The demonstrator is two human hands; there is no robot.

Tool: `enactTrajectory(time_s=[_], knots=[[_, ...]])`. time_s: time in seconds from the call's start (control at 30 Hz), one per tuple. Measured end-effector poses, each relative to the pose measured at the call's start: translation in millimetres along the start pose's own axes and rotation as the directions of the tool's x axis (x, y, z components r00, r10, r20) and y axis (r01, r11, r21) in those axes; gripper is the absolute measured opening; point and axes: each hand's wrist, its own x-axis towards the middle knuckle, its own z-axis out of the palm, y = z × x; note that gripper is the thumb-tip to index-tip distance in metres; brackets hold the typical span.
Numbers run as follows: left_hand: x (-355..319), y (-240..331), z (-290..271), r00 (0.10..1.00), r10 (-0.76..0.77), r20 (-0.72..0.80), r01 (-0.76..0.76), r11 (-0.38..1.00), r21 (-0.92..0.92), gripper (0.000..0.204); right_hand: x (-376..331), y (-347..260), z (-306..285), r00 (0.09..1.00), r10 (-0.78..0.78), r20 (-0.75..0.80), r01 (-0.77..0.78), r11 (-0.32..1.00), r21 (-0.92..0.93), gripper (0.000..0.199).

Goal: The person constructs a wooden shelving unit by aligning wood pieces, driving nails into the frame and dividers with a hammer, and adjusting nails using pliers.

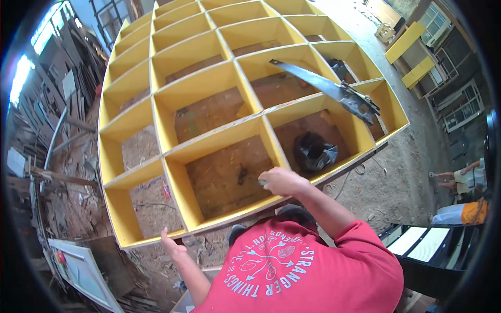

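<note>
Yellow shelving point(219, 143) lies beyond the right grip point(283, 181), curled round a small item point(261, 182), and the left grip point(173, 246), held wide.

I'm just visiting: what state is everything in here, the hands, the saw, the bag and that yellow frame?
Left hand, open, at the frame's near edge.
Right hand, closed around a small greyish object I can't identify.
Yellow grid frame, lying down, compartments open at the top.
Handsaw, unheld, resting across the dividers.
Black plastic bag, crumpled, mouth open, inside a compartment.
</note>
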Motion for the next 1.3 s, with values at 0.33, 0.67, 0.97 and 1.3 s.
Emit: enactTrajectory(time_s=[0.33,0.67,0.97,1.3], knots=[[-14,-26,41,0.894,0.231,-0.384,-0.209,0.973,0.100,0.053,-102,113,-163,0.917,-0.102,-0.387,0.300,0.815,0.496,0.031],[16,-24,12,0.848,0.376,-0.374,-0.293,0.920,0.260,0.044,-128,338,-308,0.795,0.467,-0.386,-0.451,0.882,0.137,0.078],[19,-33,30,0.784,0.423,-0.455,-0.317,0.902,0.293,0.035,-125,365,-270,0.635,0.050,-0.771,-0.236,0.963,-0.132,0.053],[28,-26,15,0.758,0.432,-0.489,-0.237,0.880,0.411,0.050,-153,302,-281,0.137,-0.057,-0.989,-0.373,0.922,-0.104,0.037]])
